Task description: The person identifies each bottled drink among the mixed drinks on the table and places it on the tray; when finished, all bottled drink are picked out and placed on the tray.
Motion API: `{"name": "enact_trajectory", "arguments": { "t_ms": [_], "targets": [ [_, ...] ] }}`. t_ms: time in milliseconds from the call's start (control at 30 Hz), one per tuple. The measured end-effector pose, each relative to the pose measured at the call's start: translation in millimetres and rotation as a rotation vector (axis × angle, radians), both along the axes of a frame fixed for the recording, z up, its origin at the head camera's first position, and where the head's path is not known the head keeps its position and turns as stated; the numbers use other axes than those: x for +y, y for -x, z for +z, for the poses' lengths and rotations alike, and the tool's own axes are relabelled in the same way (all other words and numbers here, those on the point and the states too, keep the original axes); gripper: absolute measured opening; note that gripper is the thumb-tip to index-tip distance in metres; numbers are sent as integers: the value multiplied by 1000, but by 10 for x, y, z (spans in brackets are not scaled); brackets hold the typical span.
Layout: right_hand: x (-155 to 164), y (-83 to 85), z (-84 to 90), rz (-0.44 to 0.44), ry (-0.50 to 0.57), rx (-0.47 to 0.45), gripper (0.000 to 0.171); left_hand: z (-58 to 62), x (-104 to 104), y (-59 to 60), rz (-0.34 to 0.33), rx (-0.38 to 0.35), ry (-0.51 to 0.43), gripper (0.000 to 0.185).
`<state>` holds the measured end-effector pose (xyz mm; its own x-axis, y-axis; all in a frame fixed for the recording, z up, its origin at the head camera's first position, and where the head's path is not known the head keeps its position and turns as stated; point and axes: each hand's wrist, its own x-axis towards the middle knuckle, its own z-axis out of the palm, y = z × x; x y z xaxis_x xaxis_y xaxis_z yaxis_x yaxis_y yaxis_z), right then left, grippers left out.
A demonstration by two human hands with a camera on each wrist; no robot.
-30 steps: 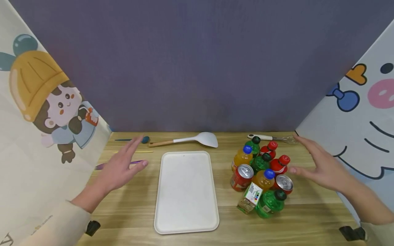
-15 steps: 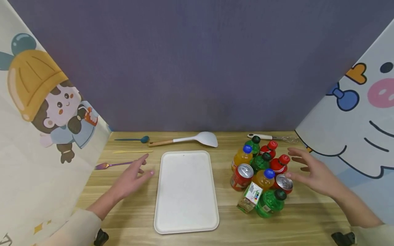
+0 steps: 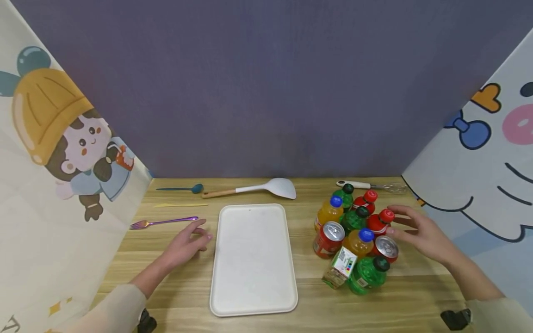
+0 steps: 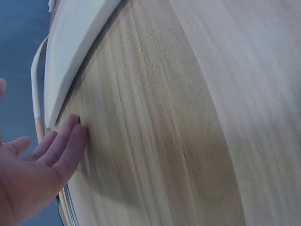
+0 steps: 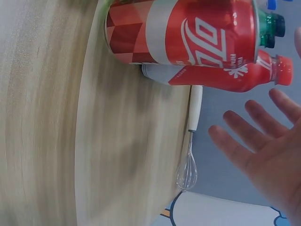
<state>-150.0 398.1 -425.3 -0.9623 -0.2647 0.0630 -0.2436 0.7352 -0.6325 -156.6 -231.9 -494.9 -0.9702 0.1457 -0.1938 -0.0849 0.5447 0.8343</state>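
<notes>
Right hand is loose-fingered, holding nothing, fingertips just at the red bottle on the right edge of the drinks cluster, right of the tray. Bottle: upright, red cap, red label, packed tight against a can and other bottles. Risk: pulling it out could knock over neighbours, since they touch. Left hand is relaxed, fingers flat on the surface just left of the tray.

Red cola can: top edge of the right wrist view crops its upper side.
Tray: only one rim shows in the left wrist view.
Carton print: too small to read.
Tabletop: grain blurred beside the red cola can.
</notes>
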Motion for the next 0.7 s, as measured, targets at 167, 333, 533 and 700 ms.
{"name": "enact_trajectory", "arguments": {
  "t_ms": [167,333,533,700],
  "targets": [
    [28,42,-39,4,6,5,62,-86,23,8,2,-81,-141,69],
    [22,64,-50,-6,-13,-33,62,-153,38,-7,-13,-140,-210,69],
    [-6,81,-79,-6,-43,-83,66,-188,93,-32,-30,-185,-250,76],
    [-20,95,-95,-3,-11,-96,66,-219,129,-3,-6,-185,-236,75]
  ]
}}
